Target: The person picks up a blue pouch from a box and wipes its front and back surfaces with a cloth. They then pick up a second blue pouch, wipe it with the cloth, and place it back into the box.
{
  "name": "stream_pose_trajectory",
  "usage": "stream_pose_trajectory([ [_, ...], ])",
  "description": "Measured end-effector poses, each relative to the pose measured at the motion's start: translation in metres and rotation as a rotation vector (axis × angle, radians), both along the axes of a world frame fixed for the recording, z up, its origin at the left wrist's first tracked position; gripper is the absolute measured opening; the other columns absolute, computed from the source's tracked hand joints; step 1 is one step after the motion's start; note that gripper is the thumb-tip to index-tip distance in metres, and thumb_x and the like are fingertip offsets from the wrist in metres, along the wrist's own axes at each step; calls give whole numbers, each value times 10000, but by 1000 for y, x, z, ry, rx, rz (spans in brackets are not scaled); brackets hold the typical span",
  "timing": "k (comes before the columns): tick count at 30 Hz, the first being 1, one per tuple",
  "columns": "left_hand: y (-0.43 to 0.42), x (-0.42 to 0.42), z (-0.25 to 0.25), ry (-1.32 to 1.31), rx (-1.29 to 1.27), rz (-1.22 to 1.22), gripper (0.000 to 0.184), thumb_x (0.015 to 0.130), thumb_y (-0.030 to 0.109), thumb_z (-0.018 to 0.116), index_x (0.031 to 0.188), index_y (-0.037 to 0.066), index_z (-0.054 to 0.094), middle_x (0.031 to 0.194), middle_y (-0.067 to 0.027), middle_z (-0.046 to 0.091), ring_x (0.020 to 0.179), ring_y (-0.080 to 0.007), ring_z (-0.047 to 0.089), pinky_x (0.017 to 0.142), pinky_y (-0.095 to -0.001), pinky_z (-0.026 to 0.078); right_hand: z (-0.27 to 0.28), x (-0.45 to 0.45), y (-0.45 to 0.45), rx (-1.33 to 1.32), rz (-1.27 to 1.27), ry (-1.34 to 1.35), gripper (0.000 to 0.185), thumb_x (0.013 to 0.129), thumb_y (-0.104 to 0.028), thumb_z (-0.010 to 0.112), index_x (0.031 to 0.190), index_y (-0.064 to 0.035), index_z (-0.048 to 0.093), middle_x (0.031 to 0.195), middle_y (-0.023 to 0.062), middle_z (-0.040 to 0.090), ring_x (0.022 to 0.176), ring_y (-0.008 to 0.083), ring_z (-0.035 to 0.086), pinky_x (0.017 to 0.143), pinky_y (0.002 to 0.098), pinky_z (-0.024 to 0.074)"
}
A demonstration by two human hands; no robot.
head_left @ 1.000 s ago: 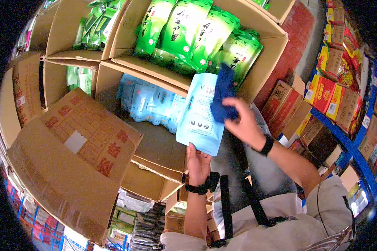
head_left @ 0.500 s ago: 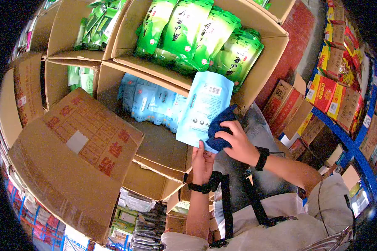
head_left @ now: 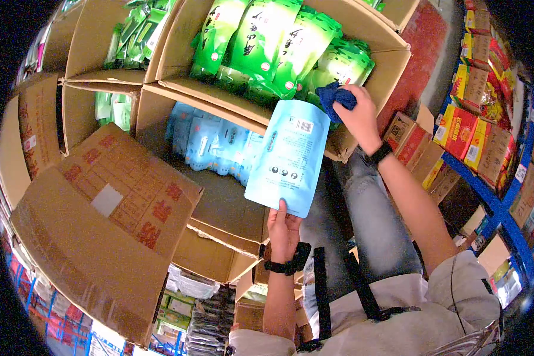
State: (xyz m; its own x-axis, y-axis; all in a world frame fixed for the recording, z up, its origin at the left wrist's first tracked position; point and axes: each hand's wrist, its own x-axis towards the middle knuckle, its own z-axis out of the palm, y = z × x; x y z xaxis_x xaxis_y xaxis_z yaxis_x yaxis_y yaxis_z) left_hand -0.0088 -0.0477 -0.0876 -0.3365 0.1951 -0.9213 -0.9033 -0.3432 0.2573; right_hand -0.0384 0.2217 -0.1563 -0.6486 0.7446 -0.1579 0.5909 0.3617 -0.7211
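A light blue pouch [head_left: 291, 157], its printed side with a barcode facing me, is pinched at its lower edge by my left hand [head_left: 283, 228]. My right hand [head_left: 359, 115] is closed around a crumpled dark blue cloth [head_left: 337, 102] near the pouch's upper right corner. Behind the cloth stand green pouches [head_left: 267, 44] in an upper cardboard box [head_left: 391, 77]. More light blue pouches [head_left: 213, 145] are lined up in the box below, left of the held pouch. My right fingertips are partly hidden by the cloth.
A large cardboard flap [head_left: 95, 231] with red print juts out at the left. Further boxes with green packets [head_left: 139, 35] stand at the upper left. On the right, a blue shelf frame [head_left: 486, 193] carries red and yellow cartons [head_left: 457, 132].
My right hand with the cloth has moved up and right, from the pouch's lower right side to beside its upper corner. The left hand has shifted only slightly with the pouch.
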Motion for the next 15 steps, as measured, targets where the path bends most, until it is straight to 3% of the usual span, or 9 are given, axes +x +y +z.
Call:
stream_pose_trajectory([
  [3, 0, 0, -3, 52, 17, -45, 237, 916, 149, 472, 1134, 57, 489, 1089, -93, 569, 945, -191, 587, 780, -352, 521, 54, 14, -30, -41, 237, 124, 309, 616, -63, 628, 919, -61, 570, 901, 124, 514, 908, 308, 523, 819, 366, 435],
  [5, 6, 1, -4, 95, 15, -59, 259, 914, 134, 473, 1161, 57, 468, 1119, -99, 551, 975, -186, 572, 785, -356, 520, 78, 28, -62, -256, 441, 130, 354, 587, -92, 625, 939, -82, 581, 899, 116, 496, 888, 296, 514, 812, 365, 432],
  [7, 11, 3, -2, 300, -32, -139, 335, 899, 97, 484, 1223, 61, 403, 1164, -101, 512, 1019, -183, 539, 827, -345, 495, 96, 37, -92, -495, 641, 120, 493, 608, -58, 634, 1094, -109, 577, 917, 106, 511, 880, 263, 514, 802, 343, 433],
  [8, 7, 5, -8, 252, -49, -73, 413, 877, 43, 491, 1263, 56, 347, 1191, -89, 481, 1043, -191, 516, 874, -332, 459, 96, 40, -106, -549, 747, 118, 566, 611, -60, 649, 1161, -146, 548, 966, 108, 504, 870, 260, 511, 787, 347, 444],
  [10, 0, 6, -8, 297, -48, -133, 417, 867, 13, 489, 1261, 47, 355, 1173, -78, 493, 1059, -203, 505, 892, -320, 435, 93, 40, -121, -351, 853, 91, 553, 616, -70, 665, 1151, -151, 551, 1017, 102, 498, 870, 270, 508, 777, 357, 447],
  [12, 0, 2, -4, 417, -171, -331, 461, 833, -43, 522, 1254, 47, 358, 1107, -61, 536, 962, -160, 547, 790, -263, 470, 78, 32, -119, -201, 861, 104, 496, 634, -95, 635, 1122, -150, 559, 1049, 97, 493, 867, 278, 502, 720, 365, 464],
  [15, 2, -7, 1, 307, -133, -236, 454, 835, -42, 533, 1237, 77, 360, 1069, -61, 556, 893, -127, 564, 709, -252, 491, 56, 15, -98, 8, 839, 34, 451, 663, -71, 565, 1107, -150, 565, 1055, 73, 504, 891, 266, 490, 742, 363, 450],
])
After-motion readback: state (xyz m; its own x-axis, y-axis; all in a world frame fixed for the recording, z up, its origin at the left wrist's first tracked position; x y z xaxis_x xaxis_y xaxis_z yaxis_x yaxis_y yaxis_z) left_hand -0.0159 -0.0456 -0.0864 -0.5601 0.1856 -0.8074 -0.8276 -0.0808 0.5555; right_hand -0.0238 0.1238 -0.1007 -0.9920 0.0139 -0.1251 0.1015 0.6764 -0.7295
